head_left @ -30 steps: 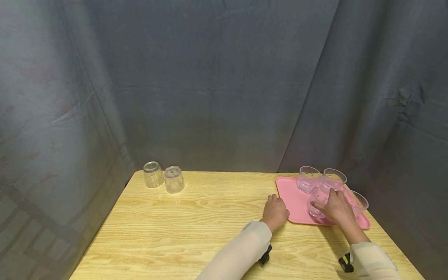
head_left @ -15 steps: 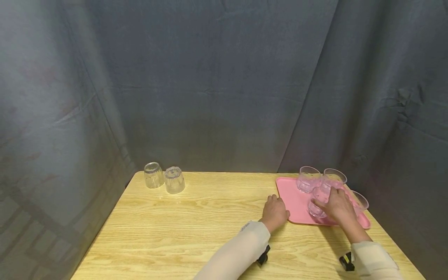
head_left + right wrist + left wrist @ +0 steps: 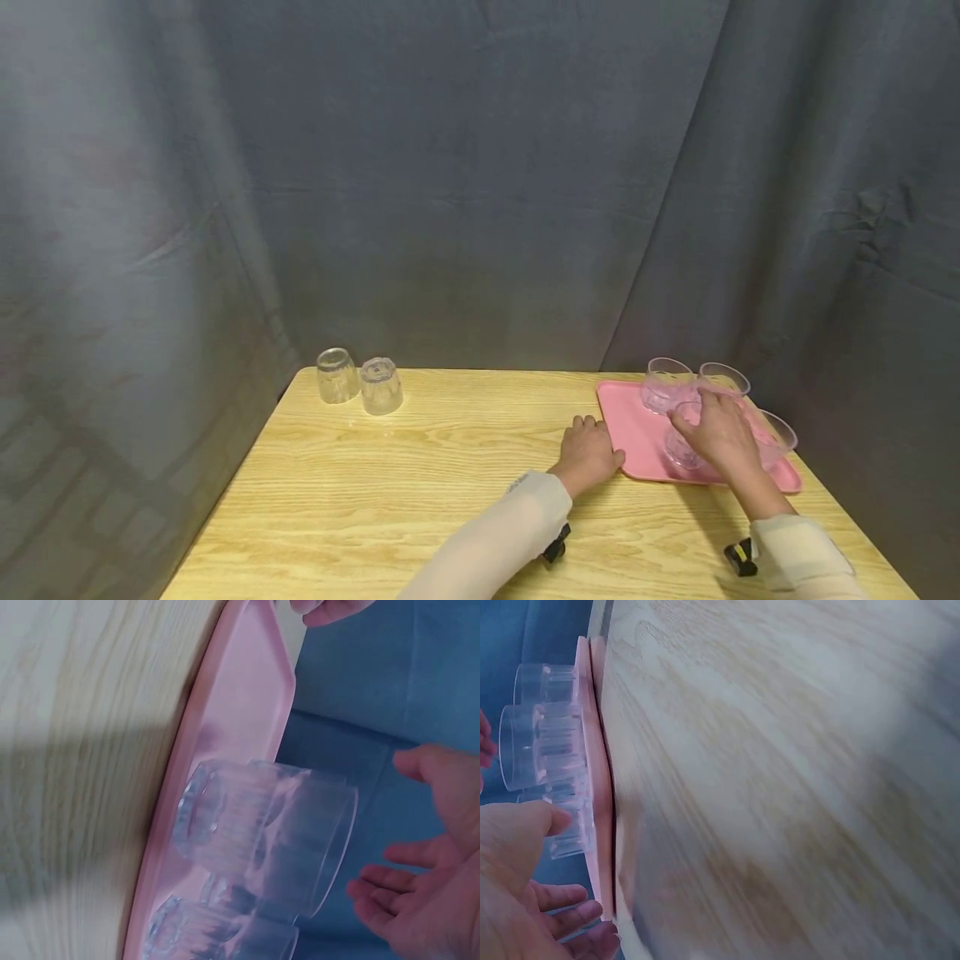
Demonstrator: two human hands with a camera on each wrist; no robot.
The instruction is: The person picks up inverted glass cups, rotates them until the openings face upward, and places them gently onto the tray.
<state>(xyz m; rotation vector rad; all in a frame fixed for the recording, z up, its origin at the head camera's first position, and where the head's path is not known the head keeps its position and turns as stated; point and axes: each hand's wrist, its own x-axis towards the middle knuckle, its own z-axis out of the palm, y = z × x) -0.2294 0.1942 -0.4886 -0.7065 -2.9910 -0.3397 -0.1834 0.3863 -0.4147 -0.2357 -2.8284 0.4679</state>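
Several clear drinking glasses stand upright on a pink tray (image 3: 633, 433) at the table's right end. My right hand (image 3: 722, 435) hovers over the front-left glass (image 3: 678, 450). In the right wrist view its fingers (image 3: 386, 889) are loosely bent, with a gap between them and the glass (image 3: 232, 817). My left hand (image 3: 587, 454) is at the tray's left edge. The left wrist view shows that hand's fingers (image 3: 562, 896) spread and relaxed by the tray rim (image 3: 600, 802); whether they touch it I cannot tell.
Two clear glasses, one (image 3: 337, 377) beside another (image 3: 382, 387), stand upside down at the table's back left corner. Grey curtains (image 3: 450, 183) hang behind and at both sides of the wooden table (image 3: 450, 475).
My right hand has risen slightly off the front-left glass and let it go. The left hand stays by the tray edge. The head view has shifted a little.
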